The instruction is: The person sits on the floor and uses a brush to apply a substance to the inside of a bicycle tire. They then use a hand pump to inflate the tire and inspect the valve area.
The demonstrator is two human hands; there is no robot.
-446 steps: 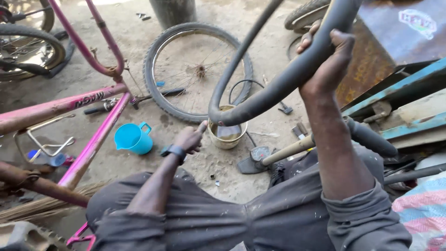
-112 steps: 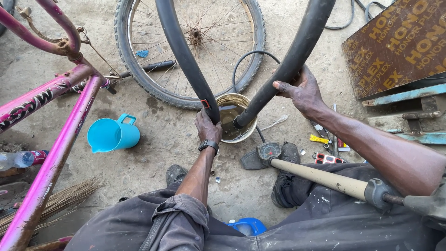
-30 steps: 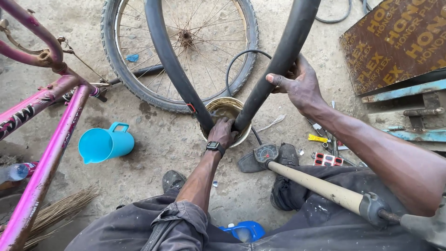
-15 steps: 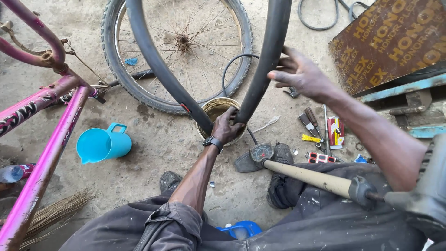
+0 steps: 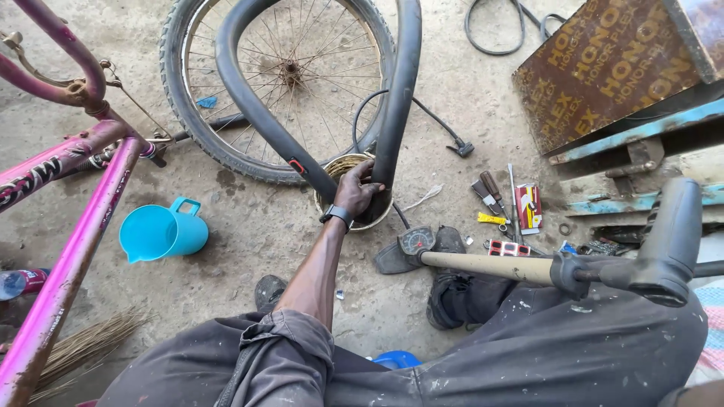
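My left hand (image 5: 356,190) grips the bottom bend of a black inflated inner tube (image 5: 245,94), pressing it into a small round bowl (image 5: 337,166) on the ground. The tube rises from the bowl in two arms, one to the upper left and one straight up. A red mark shows on the tube near the bowl. My right hand is out of sight. A floor pump with a pale barrel (image 5: 490,265) and black handle (image 5: 670,241) leans over my right leg, its gauge (image 5: 415,240) by my shoe.
A spoked bicycle wheel (image 5: 283,71) lies behind the bowl. A pink bicycle frame (image 5: 72,249) stands at left beside a blue plastic jug (image 5: 162,231). Small tools and patch boxes (image 5: 509,207) lie at right. A brown board (image 5: 603,68) leans at upper right. A straw broom (image 5: 83,347) lies lower left.
My right hand has let go of the tube's right arm and left the view. My left hand stays on the tube at the bowl. The view has shifted slightly right.
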